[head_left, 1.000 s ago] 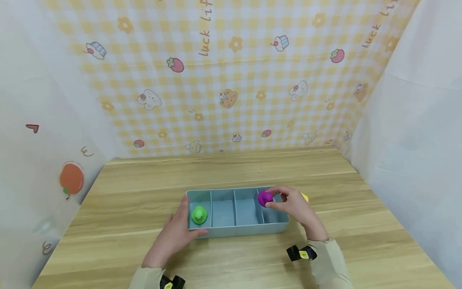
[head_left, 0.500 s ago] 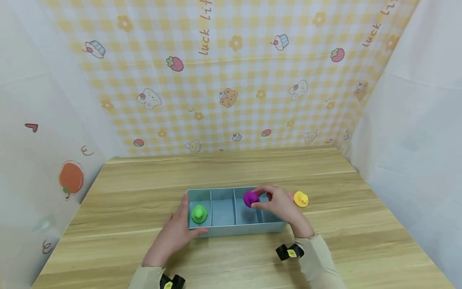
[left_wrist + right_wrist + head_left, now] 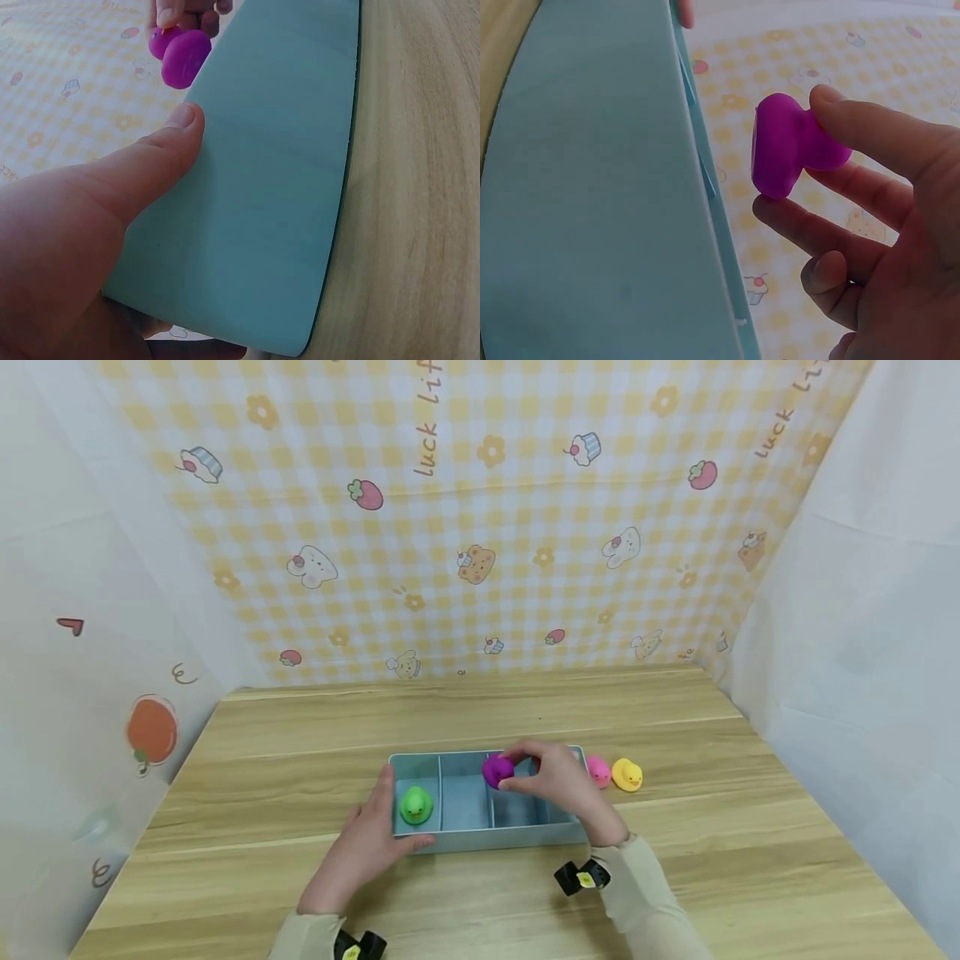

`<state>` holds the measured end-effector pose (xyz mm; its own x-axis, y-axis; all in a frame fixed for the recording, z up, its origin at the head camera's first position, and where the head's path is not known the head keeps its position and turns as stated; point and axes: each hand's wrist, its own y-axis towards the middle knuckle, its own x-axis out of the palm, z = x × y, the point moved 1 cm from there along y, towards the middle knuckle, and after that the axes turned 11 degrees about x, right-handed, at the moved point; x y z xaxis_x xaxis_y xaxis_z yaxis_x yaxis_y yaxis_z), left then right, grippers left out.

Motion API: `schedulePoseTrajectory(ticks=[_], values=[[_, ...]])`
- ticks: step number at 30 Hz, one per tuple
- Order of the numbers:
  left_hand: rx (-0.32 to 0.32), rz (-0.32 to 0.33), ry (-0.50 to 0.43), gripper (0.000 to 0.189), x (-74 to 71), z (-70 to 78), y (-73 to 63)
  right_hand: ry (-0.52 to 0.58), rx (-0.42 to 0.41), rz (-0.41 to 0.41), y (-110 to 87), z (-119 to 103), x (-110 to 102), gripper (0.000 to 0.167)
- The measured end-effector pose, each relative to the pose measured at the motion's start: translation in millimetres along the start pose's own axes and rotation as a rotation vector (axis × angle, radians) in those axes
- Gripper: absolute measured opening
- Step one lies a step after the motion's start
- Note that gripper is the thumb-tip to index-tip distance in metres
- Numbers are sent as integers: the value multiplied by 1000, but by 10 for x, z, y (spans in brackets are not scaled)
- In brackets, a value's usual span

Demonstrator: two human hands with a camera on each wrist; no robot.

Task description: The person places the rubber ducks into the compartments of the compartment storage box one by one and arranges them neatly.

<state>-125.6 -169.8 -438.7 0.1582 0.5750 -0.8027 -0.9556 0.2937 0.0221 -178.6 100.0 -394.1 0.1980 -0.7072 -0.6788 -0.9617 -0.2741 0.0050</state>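
Note:
A purple rubber duck (image 3: pixel 497 771) is pinched by its head between the thumb and fingers of my right hand (image 3: pixel 553 778), above the divider between the box's two middle compartments. In the right wrist view, the purple duck (image 3: pixel 780 146) is held above the rim, its base turned toward the box. My left hand (image 3: pixel 367 839) grips the left end of a light blue box (image 3: pixel 502 837) with several compartments, thumb (image 3: pixel 169 142) against the front wall and fingers along the left side. A green rubber duck (image 3: pixel 416 806) sits in the leftmost compartment.
A pink rubber duck (image 3: pixel 598 772) and a yellow rubber duck (image 3: pixel 627 775) stand on the wooden table (image 3: pixel 315 727) just right of the box. A checked, printed cloth (image 3: pixel 420 527) hangs behind the table, and white sheets rise at both sides.
My right hand has carried the purple duck leftward from the rightmost divider, bringing the pink and yellow ducks into view. My left hand has stayed on the box.

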Motion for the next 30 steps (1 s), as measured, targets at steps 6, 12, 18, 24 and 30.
schedulePoseTrajectory(ticks=[6,12,18,24,30], values=[[1,-2,-4,126,6,-7,1,-38,-2,-35,56,-68,125,31],[8,-1,-4,125,-4,-14,4,-73,-16,-62,98,-158,220,30],[7,-1,-6,125,-10,-14,-3,-207,-10,-69,123,-240,324,31],[4,2,7,124,-7,-15,-10,-305,-11,-62,128,-278,426,30],[18,14,6,124,-9,-9,-11,-372,-4,-78,137,-302,488,31]])
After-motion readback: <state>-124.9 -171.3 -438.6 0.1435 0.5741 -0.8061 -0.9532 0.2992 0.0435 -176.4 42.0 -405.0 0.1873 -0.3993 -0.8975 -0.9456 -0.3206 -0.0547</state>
